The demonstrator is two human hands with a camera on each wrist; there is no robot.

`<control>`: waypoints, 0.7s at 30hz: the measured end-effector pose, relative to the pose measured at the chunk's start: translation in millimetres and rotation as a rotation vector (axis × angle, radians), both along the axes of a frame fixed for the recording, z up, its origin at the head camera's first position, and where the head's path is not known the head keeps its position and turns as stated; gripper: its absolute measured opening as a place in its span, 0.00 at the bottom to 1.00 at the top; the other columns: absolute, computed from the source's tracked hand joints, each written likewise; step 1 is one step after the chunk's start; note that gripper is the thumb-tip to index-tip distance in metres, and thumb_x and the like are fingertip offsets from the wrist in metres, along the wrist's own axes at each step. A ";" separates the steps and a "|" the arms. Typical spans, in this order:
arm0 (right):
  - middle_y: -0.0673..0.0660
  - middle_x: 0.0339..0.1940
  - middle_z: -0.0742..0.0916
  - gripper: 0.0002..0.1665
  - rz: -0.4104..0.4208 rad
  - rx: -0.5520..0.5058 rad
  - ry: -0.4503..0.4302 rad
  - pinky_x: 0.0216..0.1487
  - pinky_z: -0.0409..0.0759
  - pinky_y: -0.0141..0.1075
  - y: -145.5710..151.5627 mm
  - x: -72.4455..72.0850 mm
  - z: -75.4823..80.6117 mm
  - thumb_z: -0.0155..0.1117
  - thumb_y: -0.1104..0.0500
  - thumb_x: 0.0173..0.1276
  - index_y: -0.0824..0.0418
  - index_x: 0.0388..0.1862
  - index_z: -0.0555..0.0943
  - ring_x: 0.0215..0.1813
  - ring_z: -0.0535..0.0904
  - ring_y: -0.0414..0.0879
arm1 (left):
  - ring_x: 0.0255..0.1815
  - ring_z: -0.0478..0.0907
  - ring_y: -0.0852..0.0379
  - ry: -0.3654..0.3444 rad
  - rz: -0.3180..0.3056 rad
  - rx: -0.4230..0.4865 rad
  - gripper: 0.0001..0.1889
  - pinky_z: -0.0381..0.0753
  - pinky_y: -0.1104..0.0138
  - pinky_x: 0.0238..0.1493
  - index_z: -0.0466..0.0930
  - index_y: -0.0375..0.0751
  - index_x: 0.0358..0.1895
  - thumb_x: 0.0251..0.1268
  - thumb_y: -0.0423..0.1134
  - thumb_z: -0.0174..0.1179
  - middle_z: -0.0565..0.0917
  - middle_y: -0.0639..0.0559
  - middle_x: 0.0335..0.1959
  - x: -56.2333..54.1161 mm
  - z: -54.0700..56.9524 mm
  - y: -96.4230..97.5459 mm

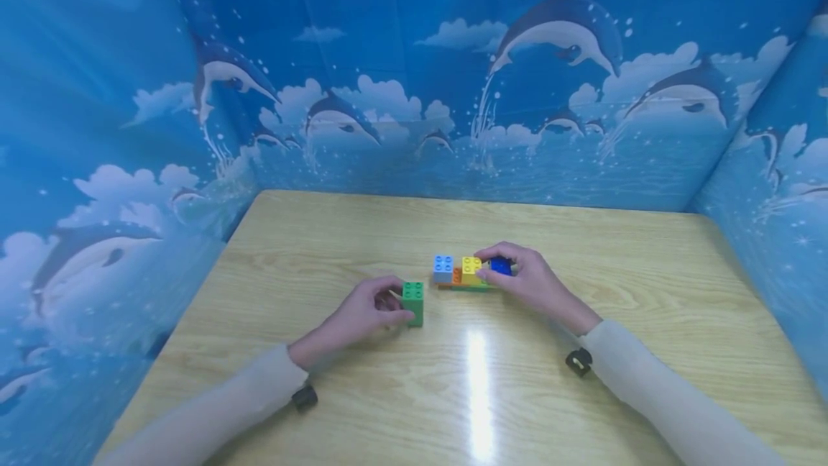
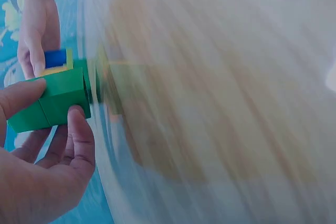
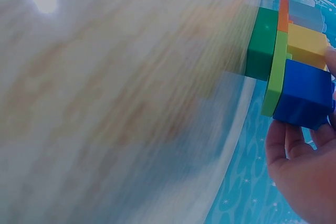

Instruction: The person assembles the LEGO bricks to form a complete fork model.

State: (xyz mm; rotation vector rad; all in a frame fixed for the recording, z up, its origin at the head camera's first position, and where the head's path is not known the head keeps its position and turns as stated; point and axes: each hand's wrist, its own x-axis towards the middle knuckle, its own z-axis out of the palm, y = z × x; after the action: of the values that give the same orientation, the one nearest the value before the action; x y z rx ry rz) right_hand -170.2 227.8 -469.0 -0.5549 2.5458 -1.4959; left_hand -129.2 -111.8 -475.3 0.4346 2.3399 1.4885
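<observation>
My left hand point(image 1: 362, 318) pinches a green block point(image 1: 412, 305) between thumb and fingers, studs upward. A seam across it in the left wrist view suggests two stacked green bricks point(image 2: 50, 103). To its right, a low assembly of toy bricks rests on the table. It carries a light blue brick point(image 1: 443, 269), a yellow brick point(image 1: 471, 270) and a dark blue brick point(image 3: 303, 95) on orange point(image 3: 283, 15) and light green plates point(image 3: 275, 74), with a green brick point(image 3: 261, 44) underneath. My right hand point(image 1: 527, 279) pinches the yellow brick, its palm partly covering the dark blue one.
The wood-grain table point(image 1: 362, 229) has a bright light streak near its front. Blue curtains point(image 1: 388, 34) printed with dolphins stand behind and at both sides. A black strap piece shows at each wrist.
</observation>
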 end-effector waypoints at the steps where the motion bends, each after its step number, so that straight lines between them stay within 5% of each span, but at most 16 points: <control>1: 0.56 0.63 0.88 0.20 0.001 0.001 0.002 0.52 0.89 0.43 -0.1 -0.3 -0.5 0.76 0.52 0.77 0.55 0.64 0.88 0.58 0.86 0.53 | 0.42 0.85 0.54 -0.008 -0.009 -0.003 0.22 0.88 0.63 0.43 0.85 0.36 0.59 0.65 0.36 0.79 0.87 0.52 0.44 1.4 0.9 3.7; 14: 0.52 0.64 0.87 0.21 -0.012 0.023 -0.020 0.59 0.87 0.51 -0.5 2.4 1.1 0.76 0.50 0.76 0.52 0.64 0.87 0.63 0.84 0.54 | 0.38 0.85 0.53 -0.101 -0.104 0.044 0.22 0.87 0.64 0.33 0.85 0.43 0.61 0.66 0.37 0.79 0.87 0.53 0.44 13.6 2.9 51.8; 21: 0.53 0.64 0.87 0.21 -0.001 0.015 0.007 0.60 0.87 0.50 -1.5 0.8 0.1 0.76 0.50 0.76 0.53 0.64 0.87 0.64 0.84 0.55 | 0.42 0.86 0.54 -0.114 -0.054 0.062 0.23 0.89 0.62 0.38 0.85 0.44 0.60 0.63 0.34 0.80 0.86 0.55 0.47 14.3 -2.8 72.9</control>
State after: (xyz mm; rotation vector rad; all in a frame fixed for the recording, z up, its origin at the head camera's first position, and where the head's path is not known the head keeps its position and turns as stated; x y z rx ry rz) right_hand -169.4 226.3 -469.0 -0.5574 2.5605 -1.4773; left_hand -114.9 -38.9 -478.0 0.4137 2.1832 1.5226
